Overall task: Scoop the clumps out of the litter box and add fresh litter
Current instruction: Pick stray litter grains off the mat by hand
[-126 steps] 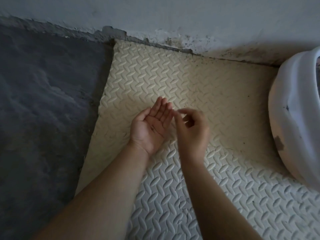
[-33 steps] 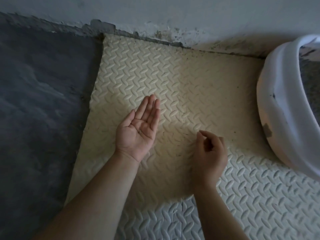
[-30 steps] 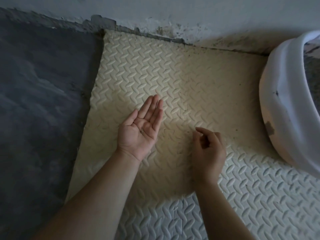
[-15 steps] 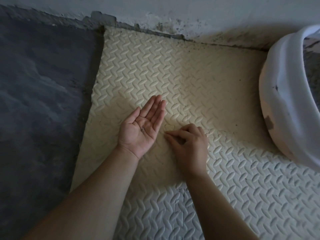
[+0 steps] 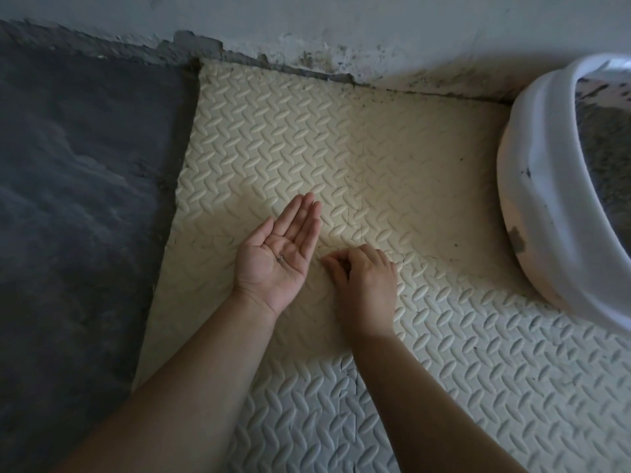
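The white litter box [image 5: 532, 199] sits at the right edge, only partly in view, with grey litter [image 5: 604, 158] inside. My left hand [image 5: 269, 268] lies palm up on the cream foam mat [image 5: 392, 158], fingers straight, with a few dark litter grains [image 5: 280, 258] in the palm. My right hand [image 5: 363, 285] is just to its right, fingers curled. Its thumb and forefinger tips meet on the mat beside my left palm. Anything between them is too small to see. No scoop or litter bag is in view.
Dark specks dot the mat near the stained wall [image 5: 341, 22] at the back and near the box. A dark grey floor [image 5: 75, 199] runs along the mat's left edge. A seam between mat tiles [image 5: 355, 377] lies under my right forearm.
My right hand has moved left from the middle of the mat to just beside my left palm, fingertips down on the mat. My left hand stays palm up.
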{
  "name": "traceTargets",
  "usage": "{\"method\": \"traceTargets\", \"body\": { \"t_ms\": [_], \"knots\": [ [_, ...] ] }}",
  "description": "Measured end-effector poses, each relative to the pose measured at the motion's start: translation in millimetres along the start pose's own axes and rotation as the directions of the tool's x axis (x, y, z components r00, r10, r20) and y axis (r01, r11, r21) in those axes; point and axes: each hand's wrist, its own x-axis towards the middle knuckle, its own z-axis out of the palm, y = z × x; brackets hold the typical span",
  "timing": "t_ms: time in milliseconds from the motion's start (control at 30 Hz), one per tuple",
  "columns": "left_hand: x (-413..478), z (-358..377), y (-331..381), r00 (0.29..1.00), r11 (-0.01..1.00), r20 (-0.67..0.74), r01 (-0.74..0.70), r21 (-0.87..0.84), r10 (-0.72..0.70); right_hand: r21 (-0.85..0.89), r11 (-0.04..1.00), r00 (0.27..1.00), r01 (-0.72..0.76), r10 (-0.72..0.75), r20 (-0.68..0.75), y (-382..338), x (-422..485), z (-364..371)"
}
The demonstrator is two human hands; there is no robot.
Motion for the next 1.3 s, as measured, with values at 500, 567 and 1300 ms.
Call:
{"method": "traceTargets", "body": {
  "t_ms": [500, 567, 1300],
  "knots": [
    [0, -8, -24, 0.988, 0.986, 0.009, 0.155, 0.054, -0.156, 0.169, 0.883, 0.862, -0.438, 0.466, -0.201, 49, -53, -53],
    [3, -10, -23, 0.987, 0.986, 0.006, 0.158, 0.042, -0.159, 0.163, 0.88, 0.858, -0.447, 0.473, -0.198, 50, -53, -54],
    [-2, -3, -44, 0.986, 0.988, 0.074, 0.151, 0.02, -0.152, 0.301, 0.907, 0.923, -0.295, 0.351, -0.156, -27, -46, -26]
  ]
}}
